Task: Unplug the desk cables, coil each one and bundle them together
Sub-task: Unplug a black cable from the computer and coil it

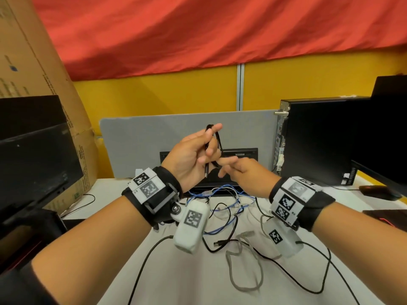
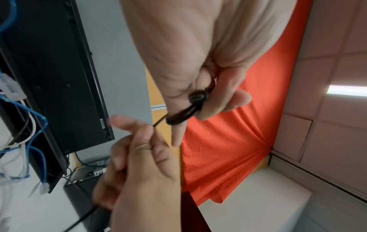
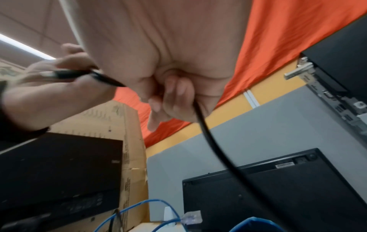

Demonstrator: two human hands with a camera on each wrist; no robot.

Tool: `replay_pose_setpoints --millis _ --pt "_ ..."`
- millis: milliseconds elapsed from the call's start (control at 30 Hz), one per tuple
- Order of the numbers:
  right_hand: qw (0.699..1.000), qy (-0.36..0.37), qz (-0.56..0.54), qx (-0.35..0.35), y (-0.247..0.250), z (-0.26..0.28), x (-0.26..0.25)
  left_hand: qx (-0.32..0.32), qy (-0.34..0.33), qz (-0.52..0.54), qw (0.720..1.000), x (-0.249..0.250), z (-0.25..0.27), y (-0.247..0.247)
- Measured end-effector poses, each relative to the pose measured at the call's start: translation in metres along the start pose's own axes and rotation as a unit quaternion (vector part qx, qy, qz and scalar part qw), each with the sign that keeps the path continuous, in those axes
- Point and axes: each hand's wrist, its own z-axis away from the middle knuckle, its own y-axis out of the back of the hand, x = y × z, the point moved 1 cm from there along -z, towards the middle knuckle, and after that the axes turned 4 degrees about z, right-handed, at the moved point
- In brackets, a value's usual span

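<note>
My left hand (image 1: 191, 155) is raised over the desk and holds a thin black cable (image 1: 218, 139) wound in loops round its fingers. The cable's plug (image 1: 206, 172) hangs below the palm. In the left wrist view the loops (image 2: 181, 114) sit bunched between thumb and fingers. Close to the right, my right hand (image 1: 242, 172) pinches the same cable; its curled fingers (image 3: 174, 100) grip the strand (image 3: 210, 138), which runs down toward the desk. Loose blue (image 1: 222, 190), grey (image 1: 244, 263), white and black cables (image 1: 220, 243) lie tangled on the white desk (image 1: 123, 271) beneath both wrists.
A black PC tower (image 1: 319, 139) stands at the right, with a mouse (image 1: 374, 190) in front of it. Dark monitors (image 1: 33, 150) and a tall cardboard box (image 1: 33, 51) crowd the left. A grey partition (image 1: 136, 139) and a black device (image 1: 240, 154) stand behind my hands.
</note>
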Motion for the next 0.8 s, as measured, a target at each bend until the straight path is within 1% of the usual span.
replay_pose_setpoints --millis 133,267,367,467,533,633,700,800 --pt "0.997 0.019 0.052 -0.054 -0.004 0.005 -0.011 0.057 -0.051 -0.009 0.997 0.000 -0.012 0.011" --pt "0.993 0.051 0.092 -0.046 0.006 0.008 -0.023 0.072 -0.065 -0.013 0.995 -0.004 -0.015 0.023" --pt "0.990 0.077 0.117 -0.035 0.017 0.011 -0.030 0.062 -0.065 -0.070 0.994 -0.004 -0.014 0.026" --pt "0.993 0.085 0.078 -0.007 0.032 0.013 -0.039 0.064 -0.049 -0.148 0.986 -0.007 -0.011 0.030" --pt "0.995 0.087 0.042 0.030 0.043 0.010 -0.044 0.060 -0.022 -0.201 0.978 -0.012 -0.008 0.032" --pt "0.991 0.101 0.038 0.073 0.056 0.000 -0.049 0.000 0.022 -0.262 0.965 -0.016 -0.003 0.026" --pt "0.988 0.111 0.043 0.097 0.061 -0.007 -0.048 -0.020 0.043 -0.273 0.961 -0.016 -0.002 0.020" --pt "0.985 0.100 0.008 0.141 0.064 -0.015 -0.038 -0.025 0.051 -0.250 0.967 -0.015 -0.001 0.013"
